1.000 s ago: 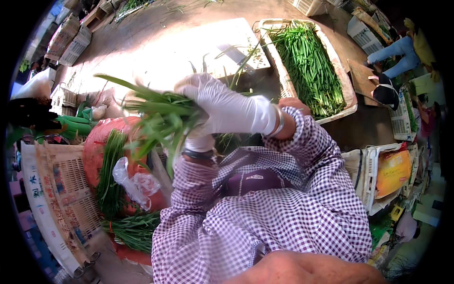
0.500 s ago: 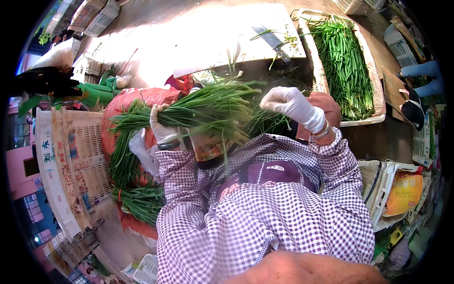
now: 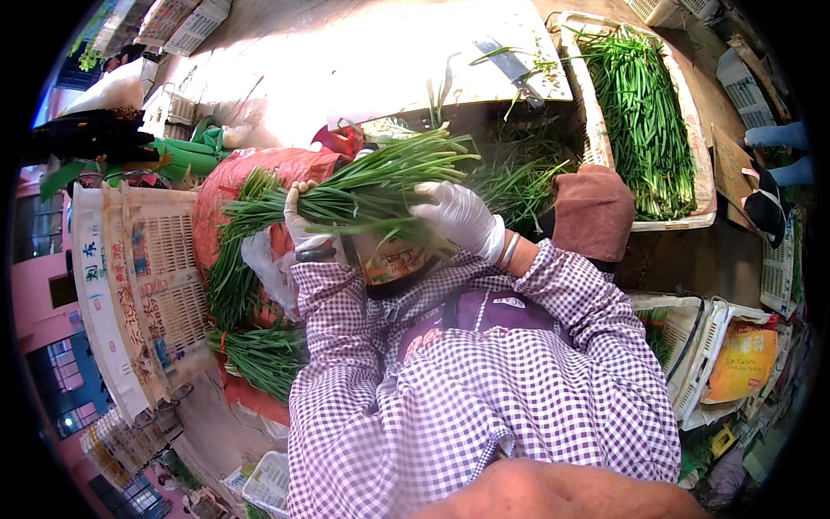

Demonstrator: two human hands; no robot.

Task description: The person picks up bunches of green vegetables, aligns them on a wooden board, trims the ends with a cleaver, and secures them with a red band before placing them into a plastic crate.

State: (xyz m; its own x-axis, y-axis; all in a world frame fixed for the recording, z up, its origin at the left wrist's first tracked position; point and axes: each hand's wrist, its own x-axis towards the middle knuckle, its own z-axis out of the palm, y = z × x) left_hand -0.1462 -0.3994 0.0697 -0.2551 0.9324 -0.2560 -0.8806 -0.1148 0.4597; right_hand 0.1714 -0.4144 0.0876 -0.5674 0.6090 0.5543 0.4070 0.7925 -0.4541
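A loose bunch of long green chives (image 3: 380, 179) lies across in front of me, pale stem ends to the right. My left hand (image 3: 300, 223), in a white glove, is closed around its leafy part. At the stem end my gloved right hand (image 3: 462, 218) has its fingers bent against the chives in a pinch; the bunch partly hides the fingertips. More chives (image 3: 259, 353), tied with a red band, rest on red sacking (image 3: 251, 183) to the left. Loose green stalks (image 3: 523, 186) lie beyond my right hand.
A wide-bladed knife (image 3: 508, 69) lies on a white board (image 3: 432, 52) ahead. At the far right stands a crate (image 3: 702, 186) packed with green stalks. Stacked white crates (image 3: 112, 285) crowd my left. A brown cloth (image 3: 594, 212) covers something near my right arm.
My right hand has come down and left from its raised place to the stem end of the bunch. My left hand keeps its hold, and the view has shifted slightly.
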